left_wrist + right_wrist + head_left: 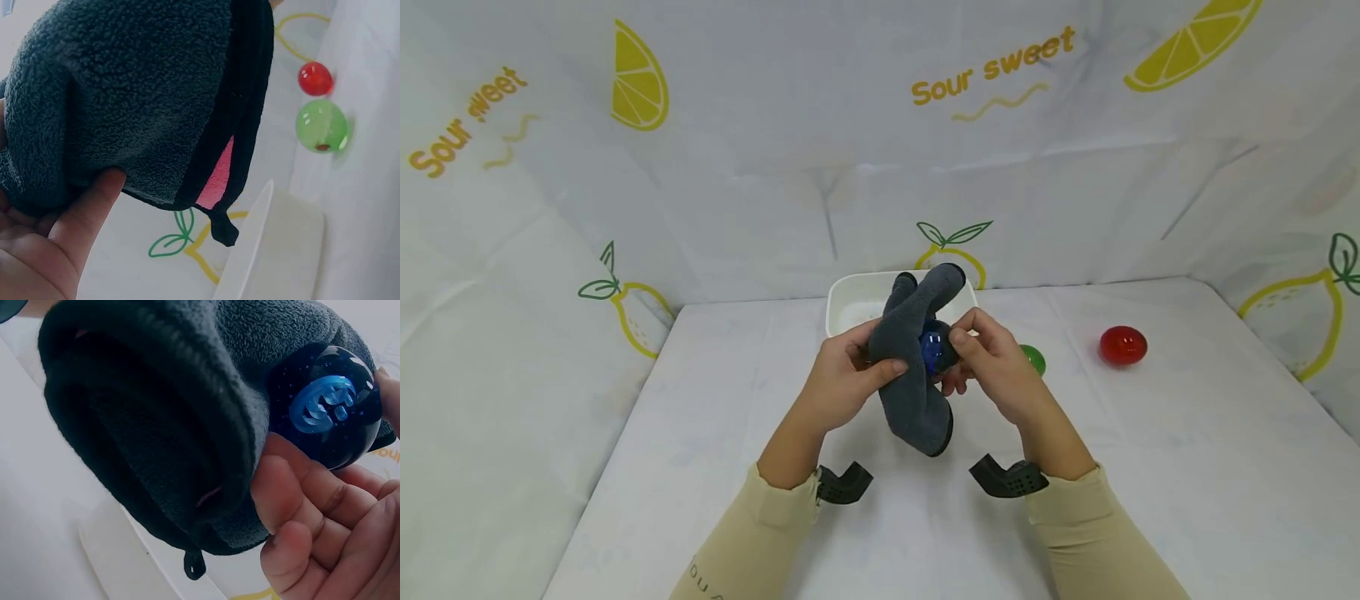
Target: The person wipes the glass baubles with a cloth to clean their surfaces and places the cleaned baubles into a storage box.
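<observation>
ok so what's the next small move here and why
Probably turn the blue ball a little against the grey cloth. The right hand holds the ball with its fingers and thumb, while the left hand grips the cloth, which backs only part of the ball; the face with the light-blue mark is bare, so turning would likely bring that side to the fabric.

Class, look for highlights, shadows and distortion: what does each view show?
Head view: faint shadows beside the sleeves on the white tablecloth, and the red ball looks oval, perhaps distorted; left wrist view: small highlights on that ball and the green ball; right wrist view: curved glare on the blue ball, the grey towel dim.
</observation>
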The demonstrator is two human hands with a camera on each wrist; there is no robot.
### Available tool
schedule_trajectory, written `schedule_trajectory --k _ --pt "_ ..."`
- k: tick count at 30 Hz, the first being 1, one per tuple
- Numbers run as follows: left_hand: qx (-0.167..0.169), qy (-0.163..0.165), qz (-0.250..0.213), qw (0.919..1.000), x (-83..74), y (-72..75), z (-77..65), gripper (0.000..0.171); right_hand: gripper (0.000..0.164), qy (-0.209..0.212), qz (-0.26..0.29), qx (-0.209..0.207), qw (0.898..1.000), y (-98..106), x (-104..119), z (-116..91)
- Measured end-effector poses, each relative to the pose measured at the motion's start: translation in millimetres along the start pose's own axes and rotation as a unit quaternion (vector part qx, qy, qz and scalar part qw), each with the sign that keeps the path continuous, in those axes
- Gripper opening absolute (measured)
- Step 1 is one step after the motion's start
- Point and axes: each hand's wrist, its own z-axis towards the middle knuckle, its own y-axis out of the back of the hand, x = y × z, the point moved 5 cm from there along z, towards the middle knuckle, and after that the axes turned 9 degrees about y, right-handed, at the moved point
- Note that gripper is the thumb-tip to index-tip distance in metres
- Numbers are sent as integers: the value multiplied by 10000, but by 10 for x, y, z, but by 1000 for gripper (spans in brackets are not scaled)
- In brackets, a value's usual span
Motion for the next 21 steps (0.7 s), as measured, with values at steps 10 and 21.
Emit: schedule_trajectory --k 10,21 --pt "-246 287 90 9992 11 46 6 45 33 -304 -166 -199 9992 -3 -18 12" --pt "-380 629 469 9962 68 61 31 39 53 305 -2103 -447 9761 -34 81 12"
